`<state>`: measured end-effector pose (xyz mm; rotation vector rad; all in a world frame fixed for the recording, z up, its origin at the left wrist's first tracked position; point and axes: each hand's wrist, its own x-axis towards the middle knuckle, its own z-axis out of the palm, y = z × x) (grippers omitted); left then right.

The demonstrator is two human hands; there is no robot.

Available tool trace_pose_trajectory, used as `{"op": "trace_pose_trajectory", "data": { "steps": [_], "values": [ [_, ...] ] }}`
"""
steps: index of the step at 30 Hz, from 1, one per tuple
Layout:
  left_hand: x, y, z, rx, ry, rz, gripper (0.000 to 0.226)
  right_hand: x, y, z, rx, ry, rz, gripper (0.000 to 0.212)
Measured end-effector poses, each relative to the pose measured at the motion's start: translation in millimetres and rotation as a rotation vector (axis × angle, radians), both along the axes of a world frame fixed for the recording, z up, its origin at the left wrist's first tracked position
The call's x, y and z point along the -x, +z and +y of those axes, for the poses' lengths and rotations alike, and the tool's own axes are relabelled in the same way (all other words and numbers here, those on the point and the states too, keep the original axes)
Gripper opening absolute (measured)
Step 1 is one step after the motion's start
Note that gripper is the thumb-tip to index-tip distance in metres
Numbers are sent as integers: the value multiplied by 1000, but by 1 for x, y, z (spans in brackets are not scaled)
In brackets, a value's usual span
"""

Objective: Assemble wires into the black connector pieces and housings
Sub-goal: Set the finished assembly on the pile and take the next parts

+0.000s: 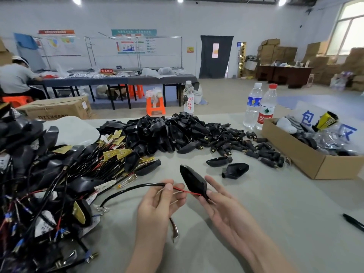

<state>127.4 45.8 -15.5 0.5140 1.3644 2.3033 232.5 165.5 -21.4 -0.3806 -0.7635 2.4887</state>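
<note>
A black cable (137, 187) is pinched between the thumb and forefinger of the left hand (157, 203), right where its sheath ends. It is probably gripped that close so that the bare red wire (187, 191) leaving the fingertips stays short and stiff enough to be steered. The remaining left fingers are curled loosely beneath the pinch. A pale second strand appears just under them, but what it is cannot be told.

A black housing (194, 181) is held by the right hand (222, 205), its lower edge clamped between the thumb and the fingertips and its narrow end tilted up and away from them. The cavity seems to be turned toward the left fingers so that the wire can be fed in. The red wire runs from the left pinch to the housing's lower edge beside the right fingertips; whether it is seated inside is hidden.

Beyond the fingertips two loose housings (235, 170) lie on the table (275, 213), and farther off a pile of housings (167, 131) and small connector pieces (238, 147) is kept within reach. Wired assemblies (49, 186) are heaped to the outside of the left hand.
</note>
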Motion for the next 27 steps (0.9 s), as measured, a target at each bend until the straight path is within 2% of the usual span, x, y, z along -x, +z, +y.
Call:
{"op": "trace_pose_trajectory", "data": {
  "steps": [4,10,18,20,21,24,27],
  "values": [
    [-5,-1,2,13,-23,14,17,1,-2,-1,124,-108,11,58],
    [-9,-9,9,97,-16,48,12,5,-6,-7,150,-118,35,47],
    [-8,-14,12,178,-32,98,20,5,-3,-10,193,-111,88,36],
    [-9,-10,12,193,-45,66,18,6,-2,-10,190,-159,65,32],
    [-8,-8,12,179,-35,26,23,7,-3,-8,180,-189,46,28],
    [2,-3,10,65,62,-185,29,6,-4,0,154,-275,-7,22],
    [12,-3,1,8,144,-264,31,4,-6,4,148,-333,-29,20]
  ]
}}
